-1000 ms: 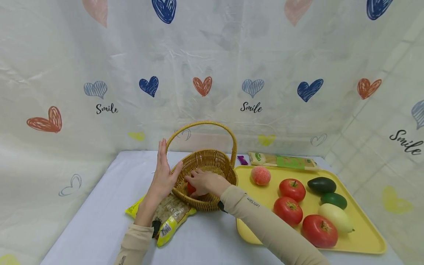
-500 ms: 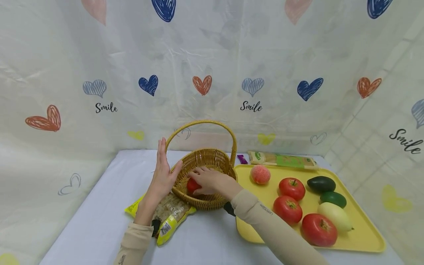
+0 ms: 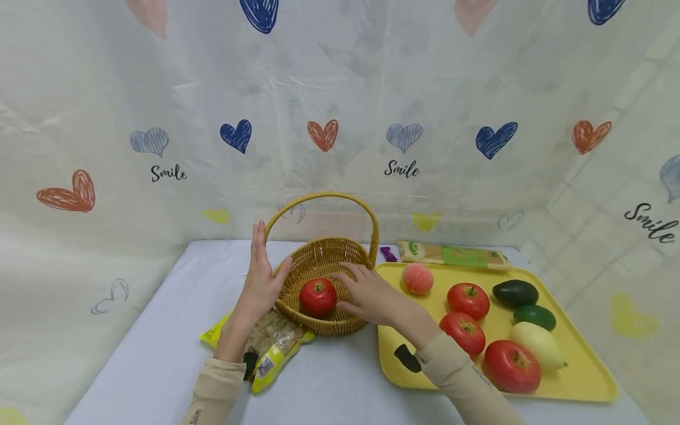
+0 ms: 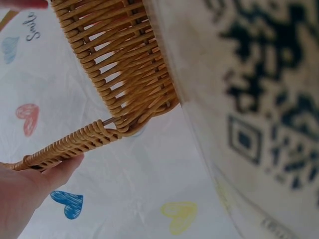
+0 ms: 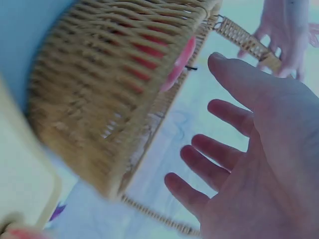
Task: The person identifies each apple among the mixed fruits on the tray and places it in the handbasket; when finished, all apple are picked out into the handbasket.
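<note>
At the bottom of the head view are two tan sleeves (image 3: 215,386); the left one shows "Slim" by the edge. At the lower right is a yellow tray (image 3: 576,386) with three round red fruits (image 3: 512,366), a pale yellow fruit (image 3: 539,345), two green fruits (image 3: 515,294) and a pink peach (image 3: 417,278). Left of the middle lies a yellow bag (image 3: 278,348). It has a barcode (image 3: 265,366), but its words are too small to read.

The right hand (image 3: 374,295) has its fingers spread apart and holds nothing. Just left of it, a red apple (image 3: 318,297) sits inside the brown basket (image 3: 332,328). The left hand (image 3: 260,280) stands up at the basket's left side, fingers straight, touching the handle (image 3: 329,194). In the left wrist view a big, blurry square code (image 4: 245,139) is on the right.

Behind the tray are a small purple packet (image 3: 388,254) and a long pack (image 3: 457,255) with a green label. The wall cloth (image 3: 329,71) has hearts and says "Smile" three times.
</note>
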Available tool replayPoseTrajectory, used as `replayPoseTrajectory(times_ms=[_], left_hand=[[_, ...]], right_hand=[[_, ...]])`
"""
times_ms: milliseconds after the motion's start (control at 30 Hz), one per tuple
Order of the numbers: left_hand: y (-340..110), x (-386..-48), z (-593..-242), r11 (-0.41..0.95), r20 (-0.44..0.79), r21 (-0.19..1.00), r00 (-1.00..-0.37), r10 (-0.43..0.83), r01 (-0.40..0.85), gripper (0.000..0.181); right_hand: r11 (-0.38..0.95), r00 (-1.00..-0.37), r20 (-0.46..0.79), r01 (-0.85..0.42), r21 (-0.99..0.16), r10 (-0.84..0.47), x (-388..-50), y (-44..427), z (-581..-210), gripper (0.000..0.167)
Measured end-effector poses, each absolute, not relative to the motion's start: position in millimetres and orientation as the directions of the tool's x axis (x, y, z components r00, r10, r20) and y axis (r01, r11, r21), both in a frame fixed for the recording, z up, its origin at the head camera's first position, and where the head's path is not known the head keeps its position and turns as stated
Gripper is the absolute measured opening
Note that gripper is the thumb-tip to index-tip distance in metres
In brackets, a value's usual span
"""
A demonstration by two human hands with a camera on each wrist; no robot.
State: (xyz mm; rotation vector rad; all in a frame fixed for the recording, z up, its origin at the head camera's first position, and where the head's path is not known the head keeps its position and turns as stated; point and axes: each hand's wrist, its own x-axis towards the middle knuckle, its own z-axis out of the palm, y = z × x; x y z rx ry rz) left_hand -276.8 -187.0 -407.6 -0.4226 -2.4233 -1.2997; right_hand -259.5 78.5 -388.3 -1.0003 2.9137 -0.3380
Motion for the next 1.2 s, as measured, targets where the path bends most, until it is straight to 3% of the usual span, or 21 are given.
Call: replayPoseTrajectory(times_ms=[333, 600, 867, 1200], left_hand=[[-188, -271, -415, 0.540, 0.435, 0.737, -0.897, 0.081, 0.406, 0.093], [-187, -273, -412, 0.515, 0.424, 0.758, -0.902, 0.078, 0.401, 0.093], [-186, -272, -411, 0.522, 0.427, 0.749, -0.899, 0.092, 0.409, 0.091], [-187, -276, -405, 0.514, 0.436, 0.746, -0.894, 0.104, 0.424, 0.091]], right_hand=[[0.797, -0.838, 0.174, -0.545, -0.261, -0.517, -222, 144, -411, 0.072], [0.884, -0.918, 0.151, -0.395, -0.251, -0.367, -215, 191, -423, 0.058], [0.911, -0.934, 0.198, -0.339, -0.233, -0.297, -201, 217, -432, 0.049], [0.920, -0.964, 0.171, -0.247, -0.303, -0.203, -185, 246, -448, 0.053]])
